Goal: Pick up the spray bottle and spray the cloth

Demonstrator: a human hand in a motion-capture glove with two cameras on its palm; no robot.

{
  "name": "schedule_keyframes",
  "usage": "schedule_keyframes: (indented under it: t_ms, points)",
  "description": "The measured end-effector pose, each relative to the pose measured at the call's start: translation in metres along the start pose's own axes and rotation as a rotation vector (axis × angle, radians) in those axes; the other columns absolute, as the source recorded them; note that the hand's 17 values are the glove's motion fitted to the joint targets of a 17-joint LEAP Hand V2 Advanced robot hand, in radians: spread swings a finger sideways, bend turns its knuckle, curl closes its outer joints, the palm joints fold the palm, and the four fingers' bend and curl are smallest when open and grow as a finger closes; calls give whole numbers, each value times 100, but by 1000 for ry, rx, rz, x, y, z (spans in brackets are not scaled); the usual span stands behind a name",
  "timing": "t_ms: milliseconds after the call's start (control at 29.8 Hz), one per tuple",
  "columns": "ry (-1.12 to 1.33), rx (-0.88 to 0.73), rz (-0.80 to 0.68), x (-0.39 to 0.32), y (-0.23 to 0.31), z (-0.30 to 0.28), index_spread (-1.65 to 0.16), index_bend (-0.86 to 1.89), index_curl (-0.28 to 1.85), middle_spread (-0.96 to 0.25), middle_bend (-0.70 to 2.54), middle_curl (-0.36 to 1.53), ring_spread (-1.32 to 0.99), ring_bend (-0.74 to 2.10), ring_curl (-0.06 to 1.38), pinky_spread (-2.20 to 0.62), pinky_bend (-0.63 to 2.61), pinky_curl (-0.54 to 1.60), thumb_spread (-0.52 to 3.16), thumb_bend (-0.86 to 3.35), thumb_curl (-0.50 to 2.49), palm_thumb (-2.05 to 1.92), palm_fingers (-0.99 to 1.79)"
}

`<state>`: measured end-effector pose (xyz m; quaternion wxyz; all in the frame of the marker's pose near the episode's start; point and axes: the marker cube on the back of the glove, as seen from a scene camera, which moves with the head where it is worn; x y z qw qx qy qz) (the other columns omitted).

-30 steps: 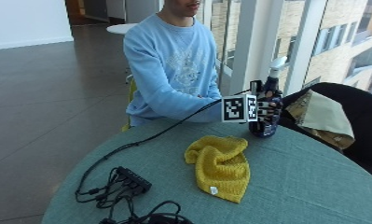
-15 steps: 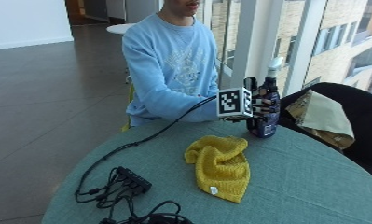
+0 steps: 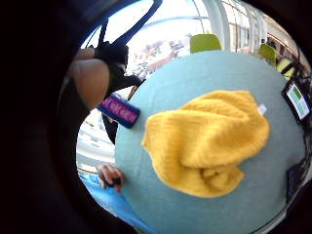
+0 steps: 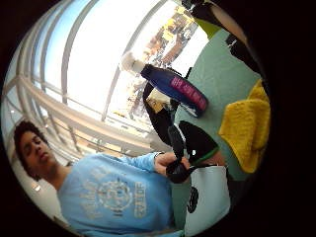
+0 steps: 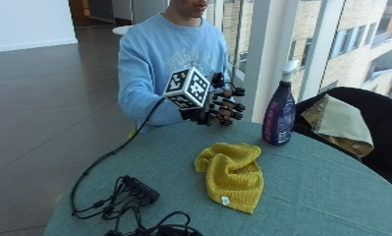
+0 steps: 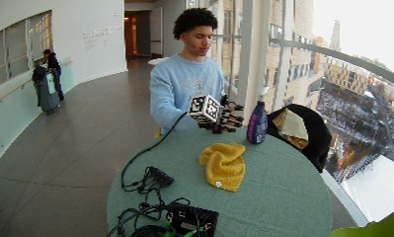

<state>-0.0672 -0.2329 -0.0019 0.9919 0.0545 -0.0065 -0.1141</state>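
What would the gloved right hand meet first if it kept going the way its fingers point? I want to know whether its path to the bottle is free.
Probably the spray bottle. The right hand hovers above the table, fingers toward it, gap bare; the yellow cloth lies lower. Depth is uncertain.

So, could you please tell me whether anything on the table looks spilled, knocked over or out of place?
Nothing stands out. The spray bottle stands upright, the yellow cloth lies crumpled but dry-looking, and the right hand hovers apart from both.
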Motion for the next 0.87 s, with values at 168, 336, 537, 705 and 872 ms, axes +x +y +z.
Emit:
schedule_keyframes:
  t_ms: [168,336,537,705,872]
  points:
    - [122,48,58,22,48,-41,-41,9,11,-10,35,44,-7,53,36,14,43,36,100,-3,42,77,69]
    - [267,62,103,42,95,-66,-41,9,12,-10,37,44,-6,52,35,15,41,36,101,-3,41,77,70]
    - [366,60,141,56,137,-72,-41,9,13,-10,37,43,-6,51,35,15,40,35,101,-3,40,76,70]
    - [363,65,169,66,153,-79,-41,9,14,-10,37,43,-6,50,35,15,38,35,101,-2,39,76,71]
    - [360,68,161,70,157,-83,-41,9,15,-10,37,43,-6,49,35,15,37,35,102,-2,38,76,72]
